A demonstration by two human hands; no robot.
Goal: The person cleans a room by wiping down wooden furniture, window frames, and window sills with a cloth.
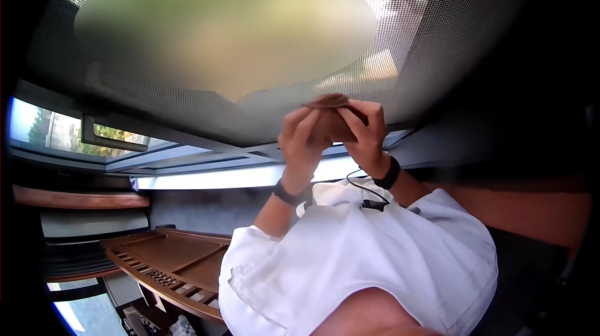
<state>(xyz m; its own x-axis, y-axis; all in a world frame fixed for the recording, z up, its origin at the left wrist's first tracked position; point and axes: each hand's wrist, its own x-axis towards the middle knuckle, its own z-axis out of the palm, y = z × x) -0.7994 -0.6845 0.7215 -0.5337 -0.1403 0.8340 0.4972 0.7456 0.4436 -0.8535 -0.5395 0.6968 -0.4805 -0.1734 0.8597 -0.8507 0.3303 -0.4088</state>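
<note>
Head view: both your hands are gripping a brown piece point(329, 102) at 12 o'clock.
Beyond your white shirt point(369, 255) at 6 o'clock, your left hand point(302, 141) and right hand point(370, 135) are closing their fingers on its two sides. It is looking thin, light and pliable, probably not fragile; slipperiness is impossible to judge. Opposite edges are offering the best hold, with light fingertip pressure to avoid creasing. A wooden rack point(187, 260) is lying toward 8 o'clock, while a mesh screen point(431, 55) is spreading beyond your hands.
</note>
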